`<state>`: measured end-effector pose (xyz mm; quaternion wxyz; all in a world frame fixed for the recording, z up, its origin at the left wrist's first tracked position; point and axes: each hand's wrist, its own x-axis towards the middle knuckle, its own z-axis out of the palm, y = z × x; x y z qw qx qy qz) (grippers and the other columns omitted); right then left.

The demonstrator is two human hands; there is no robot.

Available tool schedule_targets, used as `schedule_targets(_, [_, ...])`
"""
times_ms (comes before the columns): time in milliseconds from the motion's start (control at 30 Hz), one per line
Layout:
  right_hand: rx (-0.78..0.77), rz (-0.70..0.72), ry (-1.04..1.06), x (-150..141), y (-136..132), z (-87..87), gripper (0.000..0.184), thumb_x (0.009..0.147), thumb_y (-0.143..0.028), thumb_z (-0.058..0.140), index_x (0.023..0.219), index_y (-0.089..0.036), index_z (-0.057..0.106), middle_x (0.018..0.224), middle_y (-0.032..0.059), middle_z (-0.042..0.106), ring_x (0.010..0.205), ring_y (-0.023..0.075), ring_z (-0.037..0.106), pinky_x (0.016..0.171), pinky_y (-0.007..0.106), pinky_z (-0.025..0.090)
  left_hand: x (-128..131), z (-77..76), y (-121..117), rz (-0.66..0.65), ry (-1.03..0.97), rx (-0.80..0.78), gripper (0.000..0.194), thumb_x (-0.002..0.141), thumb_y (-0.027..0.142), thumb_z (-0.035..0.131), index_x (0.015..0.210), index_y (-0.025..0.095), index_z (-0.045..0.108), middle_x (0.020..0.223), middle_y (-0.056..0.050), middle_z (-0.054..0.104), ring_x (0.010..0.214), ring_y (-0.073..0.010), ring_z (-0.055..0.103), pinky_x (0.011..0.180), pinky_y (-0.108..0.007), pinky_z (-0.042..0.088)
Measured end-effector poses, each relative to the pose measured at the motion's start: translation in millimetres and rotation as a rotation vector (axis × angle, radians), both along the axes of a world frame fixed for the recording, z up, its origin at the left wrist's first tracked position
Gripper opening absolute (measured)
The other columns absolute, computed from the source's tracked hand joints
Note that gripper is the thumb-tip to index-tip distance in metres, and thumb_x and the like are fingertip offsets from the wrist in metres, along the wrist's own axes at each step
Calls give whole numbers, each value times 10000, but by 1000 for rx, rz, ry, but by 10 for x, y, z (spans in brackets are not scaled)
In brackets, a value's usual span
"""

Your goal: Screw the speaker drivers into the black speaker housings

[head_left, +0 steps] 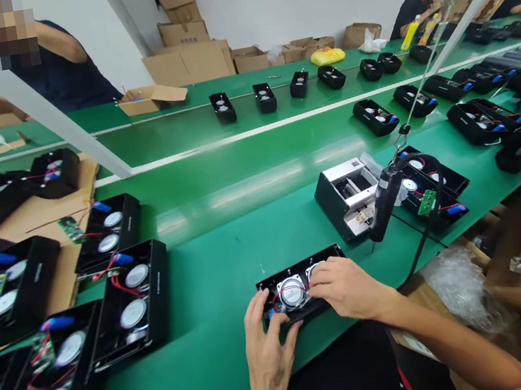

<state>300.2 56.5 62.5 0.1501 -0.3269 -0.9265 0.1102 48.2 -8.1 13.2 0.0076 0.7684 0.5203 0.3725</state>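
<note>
In front of me on the green bench lies a black speaker housing [318, 257], its inner side up. A round silver speaker driver [292, 292] sits in it, with red wires across it and a blue part at its left end. My left hand [268, 332] grips that left end, thumb and fingers around its edges. My right hand [341, 284] is closed over the second driver, fingertips pinched beside the first one. Whatever is between those fingertips is hidden; red wire runs close to them.
An electric screwdriver [385, 205] hangs beside a screw feeder [347, 198] to the right. Open speaker housings [131, 301] crowd the left side; others stand along the conveyor [199, 185]. Plastic wrap [457, 286] and cartons lie below right. Co-workers sit across the line.
</note>
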Motion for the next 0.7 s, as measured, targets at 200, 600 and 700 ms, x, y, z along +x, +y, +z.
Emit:
schedule_targets(200, [-44,70,-202,-188,-79,188,212,1069,-96,548,1120,-166,741,1037,78,796,936,240,690,870,401,492,-61,34,122,-137,121,-107,204,915,209,795,1097,229,705,1645,-171,513,1580,-443,448,1197,-679,525])
schedule_targets(600, [-287,142,-146,-111,-76,-39,365,937,11,570,1212,-151,748,1180,108,825,1012,234,732,985,384,507,-88,74,233,-316,143,-198,161,910,176,795,1060,223,763,1619,-132,599,1661,-420,333,1284,-779,373])
schedule_targets(700, [-338,122,-28,-76,-78,-134,413,964,20,529,1235,-174,773,1225,88,839,1078,212,743,1016,369,529,-110,101,265,-347,198,-198,166,891,197,821,1047,234,781,1614,-107,614,1659,-420,337,1300,-786,337])
